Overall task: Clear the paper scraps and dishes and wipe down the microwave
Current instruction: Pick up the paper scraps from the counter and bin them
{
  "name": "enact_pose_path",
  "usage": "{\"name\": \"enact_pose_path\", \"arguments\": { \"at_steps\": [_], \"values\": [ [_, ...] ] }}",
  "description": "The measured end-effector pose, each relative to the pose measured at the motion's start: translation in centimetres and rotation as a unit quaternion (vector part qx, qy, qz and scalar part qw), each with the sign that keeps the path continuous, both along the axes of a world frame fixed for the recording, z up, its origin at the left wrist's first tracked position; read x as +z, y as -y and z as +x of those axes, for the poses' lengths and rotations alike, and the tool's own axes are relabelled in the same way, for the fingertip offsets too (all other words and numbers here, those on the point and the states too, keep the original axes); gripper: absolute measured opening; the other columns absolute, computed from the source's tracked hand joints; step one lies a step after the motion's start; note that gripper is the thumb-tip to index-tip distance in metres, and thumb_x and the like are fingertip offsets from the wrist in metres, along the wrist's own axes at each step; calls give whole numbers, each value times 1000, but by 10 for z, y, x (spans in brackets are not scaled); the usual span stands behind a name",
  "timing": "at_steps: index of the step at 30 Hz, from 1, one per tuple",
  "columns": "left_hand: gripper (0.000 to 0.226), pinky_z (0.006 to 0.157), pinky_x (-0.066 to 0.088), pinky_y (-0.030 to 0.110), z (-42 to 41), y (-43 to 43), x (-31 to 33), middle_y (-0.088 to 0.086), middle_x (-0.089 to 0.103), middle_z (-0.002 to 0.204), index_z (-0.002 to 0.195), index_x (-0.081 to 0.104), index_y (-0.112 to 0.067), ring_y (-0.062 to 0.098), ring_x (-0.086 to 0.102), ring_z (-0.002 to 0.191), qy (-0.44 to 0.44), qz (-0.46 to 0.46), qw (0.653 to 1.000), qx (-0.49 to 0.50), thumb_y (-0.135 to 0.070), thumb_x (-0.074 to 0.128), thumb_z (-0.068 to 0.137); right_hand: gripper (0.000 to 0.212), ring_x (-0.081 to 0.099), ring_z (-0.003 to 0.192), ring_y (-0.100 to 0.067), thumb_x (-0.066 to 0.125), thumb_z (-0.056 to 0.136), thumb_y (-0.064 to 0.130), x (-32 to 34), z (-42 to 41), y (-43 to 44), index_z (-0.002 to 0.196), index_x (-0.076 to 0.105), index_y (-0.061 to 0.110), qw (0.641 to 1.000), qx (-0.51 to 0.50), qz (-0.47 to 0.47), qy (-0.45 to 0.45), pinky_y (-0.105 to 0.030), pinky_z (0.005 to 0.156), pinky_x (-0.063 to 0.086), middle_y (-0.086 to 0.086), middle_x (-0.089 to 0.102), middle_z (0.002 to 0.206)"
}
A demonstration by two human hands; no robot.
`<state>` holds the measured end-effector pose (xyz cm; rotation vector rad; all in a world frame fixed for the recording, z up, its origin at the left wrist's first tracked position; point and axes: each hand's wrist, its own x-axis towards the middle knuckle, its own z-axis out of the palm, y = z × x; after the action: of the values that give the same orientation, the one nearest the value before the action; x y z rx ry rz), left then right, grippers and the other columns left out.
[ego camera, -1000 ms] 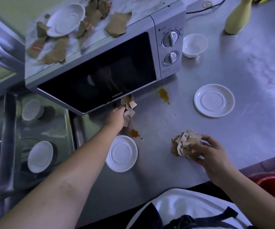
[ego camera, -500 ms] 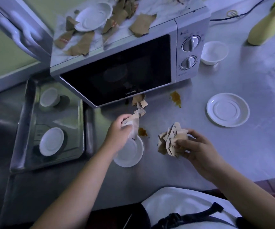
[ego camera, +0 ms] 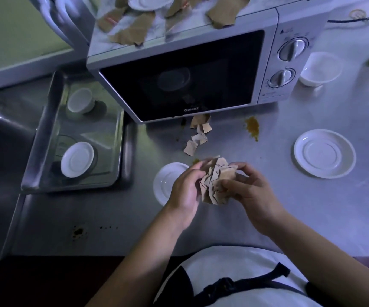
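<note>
Hands: our left hand [ego camera: 184, 187] and right hand [ego camera: 247, 191] both clamp the wad of torn brown paper scraps [ego camera: 214, 182] over the steel tabletop [ego camera: 312, 213] | Risk: we judge a loose grip could shed pieces onto the small white saucer [ego camera: 163, 185] | Pending: loose brown scraps [ego camera: 198, 136] by the silver microwave [ego camera: 267, 63]

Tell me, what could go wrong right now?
The loose bundle of brown paper scraps, pinched between the left hand and right hand, could shed pieces onto the round white saucer below. The torn brown paper piece overhanging the top edge of the silver microwave might slip off if bumped.
</note>
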<state>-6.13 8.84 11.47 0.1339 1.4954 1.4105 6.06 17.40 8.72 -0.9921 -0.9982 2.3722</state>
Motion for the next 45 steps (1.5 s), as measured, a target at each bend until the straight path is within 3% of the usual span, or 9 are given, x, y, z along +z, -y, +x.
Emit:
{"name": "enact_pose_path", "arguments": {
  "at_steps": [4, 7, 11, 18, 24, 27, 34, 38, 45],
  "values": [
    [45, 107, 41, 49, -4, -8, -12, 18, 63, 131, 134, 59, -7, 33, 57, 126, 45, 3, 999, -29, -25, 31, 104, 30, 66, 64, -24, 61, 86, -12, -5, 1, -6, 102, 57, 13, 999, -15, -32, 8, -34, 55, 55, -17, 72, 83],
    [42, 95, 46, 33, -30, -18, -28, 12, 68, 118, 122, 69, -20, 21, 61, 113, -64, -35, 995, -68, -40, 39, 101, 34, 67, 65, -22, 63, 83, -11, -14, 7, -12, 99, 58, 18, 998, -41, -54, 19, -34, 57, 55, -14, 72, 83],
    [25, 78, 45, 23, -81, -35, -58, -6, 68, 107, 116, 67, -23, 17, 65, 101, -357, -229, 900, -101, -24, 64, 91, 38, 68, 69, -25, 69, 75, -7, -25, 22, -21, 101, 63, 19, 994, -85, -65, 38, -37, 60, 57, -15, 72, 86],
    [51, 100, 48, 42, -123, -64, -98, 12, 56, 127, 129, 59, -19, 31, 55, 116, -462, -337, 798, -192, -35, 73, 83, 42, 64, 80, -34, 72, 72, -2, -36, 43, -30, 112, 62, 4, 987, -135, -63, 66, -48, 77, 53, -19, 67, 93],
    [12, 84, 53, 33, -120, -65, -104, 10, 65, 107, 98, 68, -14, 29, 63, 96, -481, -311, 808, -140, -15, 69, 86, 37, 61, 77, -31, 73, 71, -1, -37, 50, -28, 107, 63, -2, 987, -126, -69, 67, -39, 68, 53, -21, 62, 90],
    [9, 63, 45, 21, -111, -63, -85, -4, 67, 81, 90, 67, -15, 18, 63, 78, -442, -262, 853, -89, -19, 74, 85, 26, 52, 81, -34, 65, 79, -6, -40, 50, -29, 104, 62, 0, 987, -123, -87, 59, -43, 74, 48, -22, 57, 90],
    [19, 65, 53, 20, -44, -40, -7, -4, 71, 82, 91, 74, -19, 8, 63, 71, -225, -39, 970, -78, -1, 71, 86, 21, 61, 76, -35, 75, 64, 8, -31, 43, -27, 82, 69, 16, 997, -54, -61, 2, -47, 74, 52, -18, 66, 87],
    [25, 64, 50, 17, -12, -25, 5, -9, 70, 75, 83, 76, -26, 4, 63, 70, -229, -17, 962, -150, -1, 75, 82, 25, 65, 91, -44, 64, 80, -6, -33, 33, -22, 99, 68, 11, 997, -53, -51, -8, -61, 89, 54, -24, 68, 100],
    [18, 59, 40, 4, -1, -12, -6, -23, 69, 80, 77, 69, -36, -6, 60, 70, -444, -124, 880, -115, -20, 78, 80, 35, 64, 92, -32, 46, 91, -11, -24, 16, -12, 105, 66, 14, 999, -16, -41, 2, -53, 81, 57, -16, 68, 102]
  ]
}}
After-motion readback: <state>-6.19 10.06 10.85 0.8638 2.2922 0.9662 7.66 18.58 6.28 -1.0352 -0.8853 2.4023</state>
